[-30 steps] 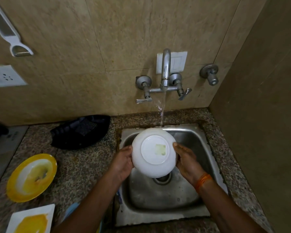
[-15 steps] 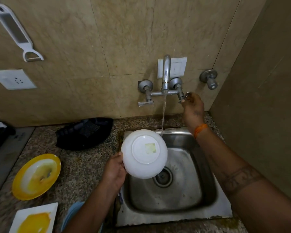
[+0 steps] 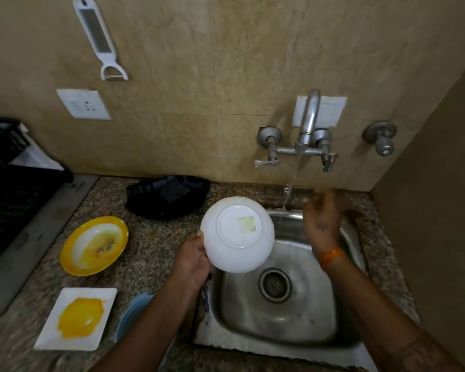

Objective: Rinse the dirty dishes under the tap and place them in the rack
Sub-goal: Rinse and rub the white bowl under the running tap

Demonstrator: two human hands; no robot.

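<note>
My left hand (image 3: 192, 260) grips the rim of a white bowl (image 3: 236, 234), held bottom up over the left edge of the steel sink (image 3: 287, 304). A square label mark shows on the bowl's base. My right hand (image 3: 321, 220) is blurred above the sink's back edge, fingers apart and holding nothing, below the tap (image 3: 308, 130). A thin stream of water falls from the tap beside it. A round yellow plate (image 3: 93, 245) and a square white plate (image 3: 75, 319), both smeared with yellow residue, lie on the counter at the left. A black rack (image 3: 8, 181) stands at the far left.
A black cloth-like bundle (image 3: 168, 196) lies on the granite counter behind the bowl. A blue dish edge (image 3: 134, 315) shows under my left forearm. A white peeler (image 3: 100, 38) and a wall socket (image 3: 83, 103) are on the tiled wall. A side wall closes the right.
My right hand left the bowl, reached the right tap handle, then dropped back down toward the sink. The water stream has thinned. The bowl moved left in my left hand.
</note>
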